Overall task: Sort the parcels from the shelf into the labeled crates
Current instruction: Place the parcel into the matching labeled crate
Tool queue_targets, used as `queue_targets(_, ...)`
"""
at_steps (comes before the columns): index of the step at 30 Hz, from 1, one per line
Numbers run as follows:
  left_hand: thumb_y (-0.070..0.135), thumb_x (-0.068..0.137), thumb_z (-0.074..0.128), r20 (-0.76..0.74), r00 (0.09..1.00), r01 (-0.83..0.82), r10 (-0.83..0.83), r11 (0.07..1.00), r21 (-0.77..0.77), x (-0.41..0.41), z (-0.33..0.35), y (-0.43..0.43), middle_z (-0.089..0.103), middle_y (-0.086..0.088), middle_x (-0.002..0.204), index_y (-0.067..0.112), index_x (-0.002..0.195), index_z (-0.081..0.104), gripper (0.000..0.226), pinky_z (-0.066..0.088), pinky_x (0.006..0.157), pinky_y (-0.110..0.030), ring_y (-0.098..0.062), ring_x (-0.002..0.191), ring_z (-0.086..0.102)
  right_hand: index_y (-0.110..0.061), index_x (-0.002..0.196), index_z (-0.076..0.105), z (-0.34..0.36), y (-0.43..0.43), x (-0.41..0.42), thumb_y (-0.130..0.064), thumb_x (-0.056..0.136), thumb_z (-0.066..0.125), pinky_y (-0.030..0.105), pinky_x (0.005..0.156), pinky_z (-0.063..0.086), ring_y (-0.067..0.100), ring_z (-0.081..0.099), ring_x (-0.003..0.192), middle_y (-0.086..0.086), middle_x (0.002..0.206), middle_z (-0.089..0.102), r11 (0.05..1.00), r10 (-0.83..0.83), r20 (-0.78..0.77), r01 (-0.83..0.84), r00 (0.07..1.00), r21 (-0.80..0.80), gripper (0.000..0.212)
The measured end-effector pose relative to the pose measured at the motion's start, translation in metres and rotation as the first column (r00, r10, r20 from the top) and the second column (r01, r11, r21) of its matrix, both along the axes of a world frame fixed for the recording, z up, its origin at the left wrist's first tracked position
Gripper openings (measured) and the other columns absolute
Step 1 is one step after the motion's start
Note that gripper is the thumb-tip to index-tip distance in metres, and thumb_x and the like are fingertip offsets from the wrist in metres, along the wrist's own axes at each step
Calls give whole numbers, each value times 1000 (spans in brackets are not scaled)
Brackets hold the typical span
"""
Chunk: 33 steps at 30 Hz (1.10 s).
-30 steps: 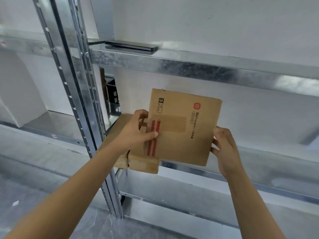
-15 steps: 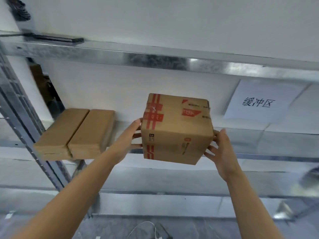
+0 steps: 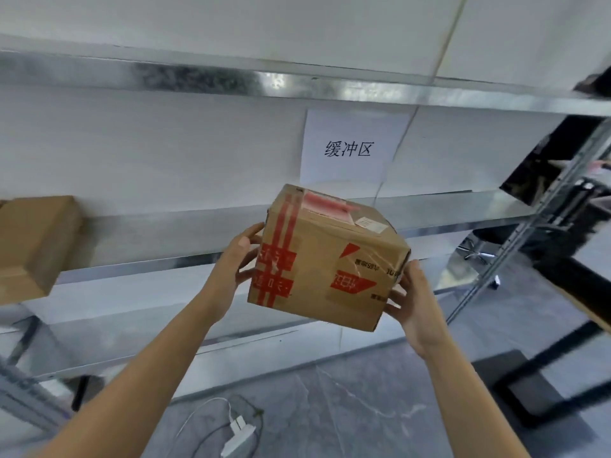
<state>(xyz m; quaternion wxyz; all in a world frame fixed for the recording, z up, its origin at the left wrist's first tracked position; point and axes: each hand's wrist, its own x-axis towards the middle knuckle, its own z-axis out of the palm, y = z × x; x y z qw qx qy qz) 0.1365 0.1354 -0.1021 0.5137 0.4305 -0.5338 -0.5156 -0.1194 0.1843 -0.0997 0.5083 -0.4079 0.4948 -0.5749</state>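
Parcel, a taped carton, sits tilted in mid-air before the shelf, clamped between left hand at 9 o'clock and right hand at 4 o'clock. Glossy tape under flat palms could let it slip; no crates are visible.

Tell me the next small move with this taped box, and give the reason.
Probably turn the cardboard box so its white label faces you and read it. Both the left hand and right hand already hold it clear of the shelf, and no crate is in view yet.
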Motion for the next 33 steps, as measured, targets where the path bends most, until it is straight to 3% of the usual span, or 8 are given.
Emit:
queue_targets(2,53,81,30,19,999,36,-37,999,22,-23,-1,-2,61,-9,108,27,128,49,58,45,83,-25,-26,105,56,-16,102,57,-3,10,-22,-57,78,37,36,73,52,13,61,74,-1,80,60,1000,-25,25,25,999,1,52)
queue_targets(6,52,80,28,66,990,128,-128,992,4,-64,-3,-8,62,16,98,37,112,54,44,44,84,-24,-3,95,56,-16,90,59,-12,24,-57,-63,69,43,34,70,51,15,61,73,1,81,61,993,-118,43,118,992,13,54)
queue_targets(10,57,82,26,96,966,237,-238,971,24,-101,-5,-22,62,11,112,33,105,57,46,45,93,-31,-8,111,55,-15,107,55,-21,25,-83,-57,72,46,34,74,51,13,57,79,3,96,59,977,-206,-10,207,978,59,55)
queue_targets(13,71,67,36,147,940,306,-308,951,38,-134,-3,-37,61,0,111,17,106,53,69,46,93,-35,-13,106,57,-17,101,52,-24,23,-108,-44,79,53,34,75,50,14,57,85,1,102,58,961,-264,-99,271,959,60,35)
queue_targets(18,54,64,59,209,899,393,-386,919,6,-203,-5,-77,60,8,107,27,102,47,48,49,89,-32,-9,100,59,-29,107,48,-26,13,-162,-41,78,56,32,83,50,10,59,98,-5,112,58,938,-336,-196,345,921,14,32)
queue_targets(24,25,86,64,370,797,551,-477,825,-124,-307,10,-138,43,10,124,26,133,30,57,47,95,-37,-16,114,49,-36,118,44,-10,-15,-232,-51,77,66,36,97,47,9,55,115,-11,127,54,876,-479,-241,478,844,-66,49)
queue_targets(30,36,83,65,489,663,735,-567,619,-279,-409,20,-182,38,22,128,37,140,19,74,40,86,-12,4,111,43,-27,146,23,-3,-29,-290,-36,87,59,29,94,51,9,51,120,-12,134,46,743,-666,-291,644,687,-181,70)
queue_targets(33,43,81,64,517,584,806,-626,525,-273,-451,18,-189,32,20,134,38,139,19,74,40,94,-19,5,113,40,-43,142,15,-6,-25,-313,-38,89,54,22,98,46,-3,43,124,-10,145,34,694,-715,-348,678,607,-243,66)
